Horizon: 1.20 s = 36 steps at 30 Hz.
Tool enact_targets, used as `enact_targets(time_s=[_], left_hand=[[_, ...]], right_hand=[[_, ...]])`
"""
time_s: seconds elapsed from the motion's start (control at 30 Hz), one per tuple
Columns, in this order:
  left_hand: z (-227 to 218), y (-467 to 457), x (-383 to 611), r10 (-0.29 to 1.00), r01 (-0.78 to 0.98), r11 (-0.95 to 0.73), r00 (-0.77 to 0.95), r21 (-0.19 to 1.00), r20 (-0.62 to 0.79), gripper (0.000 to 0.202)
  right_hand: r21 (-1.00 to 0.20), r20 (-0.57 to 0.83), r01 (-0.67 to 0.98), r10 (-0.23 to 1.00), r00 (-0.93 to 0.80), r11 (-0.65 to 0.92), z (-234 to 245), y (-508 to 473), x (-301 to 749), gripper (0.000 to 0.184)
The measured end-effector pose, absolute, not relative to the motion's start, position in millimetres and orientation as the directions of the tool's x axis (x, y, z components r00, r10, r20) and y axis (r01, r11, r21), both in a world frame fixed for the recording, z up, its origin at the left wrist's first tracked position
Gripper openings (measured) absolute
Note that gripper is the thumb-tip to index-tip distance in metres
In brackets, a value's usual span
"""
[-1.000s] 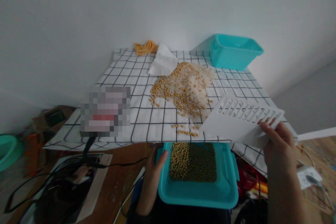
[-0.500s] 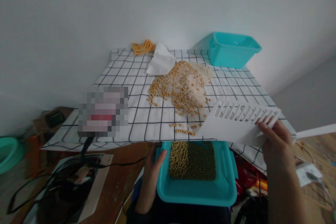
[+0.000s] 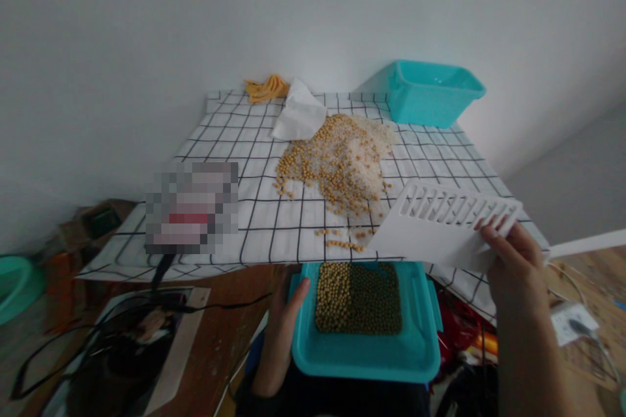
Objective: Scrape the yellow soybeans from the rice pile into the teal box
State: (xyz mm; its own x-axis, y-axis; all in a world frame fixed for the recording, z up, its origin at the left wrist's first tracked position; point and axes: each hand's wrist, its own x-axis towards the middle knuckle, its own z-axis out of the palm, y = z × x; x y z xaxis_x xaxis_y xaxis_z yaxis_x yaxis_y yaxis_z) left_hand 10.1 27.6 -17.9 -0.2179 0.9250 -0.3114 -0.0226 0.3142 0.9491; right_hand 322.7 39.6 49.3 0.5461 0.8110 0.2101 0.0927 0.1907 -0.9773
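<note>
A checked tablecloth (image 3: 264, 212) bears beans (image 3: 292, 163), pale grains (image 3: 366, 166) and 1 turquoise bin (image 3: 423, 106).

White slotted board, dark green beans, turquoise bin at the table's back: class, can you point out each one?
White slotted board (image 3: 430, 233), head view: its solid face, below the slots.
Dark green beans (image 3: 375, 303), head view: the middle of the heap.
Turquoise bin (image 3: 424, 106), head view: its outer front wall.
</note>
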Motion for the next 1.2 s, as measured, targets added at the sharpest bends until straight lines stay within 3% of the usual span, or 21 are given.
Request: enact_targets(time_s=[0.4,0.8,1.2], left_hand=[[-27,30,7,0.919,-0.044,0.331,-0.212,0.943,-0.332,0.04],[-28,30,9,0.913,-0.056,0.32,-0.249,0.946,-0.324,0.035],[-27,29,8,0.91,-0.056,0.337,-0.238,0.94,-0.34,0.042]], right_hand=[[-0.981,0.195,0.102,0.809,0.554,0.166,47,42,325,0.017],[-0.979,0.206,0.115,0.835,0.51,0.171,52,38,323,0.01],[-0.971,0.24,0.142,0.818,0.523,0.194,49,40,324,0.012]])
